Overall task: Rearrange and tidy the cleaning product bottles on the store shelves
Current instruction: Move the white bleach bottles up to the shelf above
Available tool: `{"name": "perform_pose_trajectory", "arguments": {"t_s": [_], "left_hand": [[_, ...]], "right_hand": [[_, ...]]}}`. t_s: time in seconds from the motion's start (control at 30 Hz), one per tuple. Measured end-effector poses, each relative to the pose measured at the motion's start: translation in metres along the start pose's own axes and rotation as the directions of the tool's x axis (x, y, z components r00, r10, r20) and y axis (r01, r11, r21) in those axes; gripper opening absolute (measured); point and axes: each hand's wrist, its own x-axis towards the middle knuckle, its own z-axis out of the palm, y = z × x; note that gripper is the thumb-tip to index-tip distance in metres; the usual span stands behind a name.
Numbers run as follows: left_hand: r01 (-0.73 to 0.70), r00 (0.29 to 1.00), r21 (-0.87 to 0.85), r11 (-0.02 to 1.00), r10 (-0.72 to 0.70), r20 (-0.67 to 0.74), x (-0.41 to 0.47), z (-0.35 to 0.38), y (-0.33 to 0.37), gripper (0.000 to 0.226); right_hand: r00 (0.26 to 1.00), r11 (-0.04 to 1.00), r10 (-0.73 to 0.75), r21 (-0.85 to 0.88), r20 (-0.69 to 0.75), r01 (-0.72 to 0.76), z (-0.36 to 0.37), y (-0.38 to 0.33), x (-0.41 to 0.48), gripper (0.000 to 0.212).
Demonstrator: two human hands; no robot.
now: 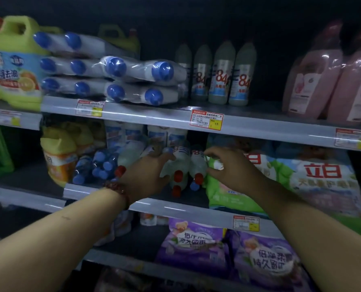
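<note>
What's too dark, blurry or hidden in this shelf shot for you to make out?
All in the head view:
- Price tag: print too small and blurred to read.
- Red-capped bottles: labels partly hidden by the left hand and right hand; whether either hand grips one is unclear.
- Pink bottles: cut off by the right edge.
- Green jug: cut off by the left edge, label blurred.

left grip (148, 175) round red-capped bottles (181, 163) | right grip (228, 167) curled beside them
</note>
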Motion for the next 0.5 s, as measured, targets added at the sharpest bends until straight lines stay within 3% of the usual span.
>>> {"name": "perform_pose_trajectory", "arguments": {"t_s": [0.23, 0.37, 0.5], "left_hand": [[-0.05, 0.998, 0.121, 0.991, 0.054, -0.033, 0.013, 0.039, -0.005, 0.071], [0.031, 0.998, 0.145, 0.989, -0.023, -0.06, 0.022, 0.057, 0.001, 0.075], [0.026, 0.997, 0.027, 0.999, -0.024, -0.071, 0.023, 0.062, 0.01, 0.053]], "right_hand": [[0.999, 0.999, 0.039, 0.025, 0.037, -0.04, 0.036, 0.011, 0.026, 0.038], [0.998, 0.998, 0.058, 0.013, 0.034, -0.058, 0.057, 0.011, 0.039, 0.037], [0.995, 0.997, 0.077, 0.003, 0.062, -0.077, 0.067, 0.015, 0.044, 0.04]]}}
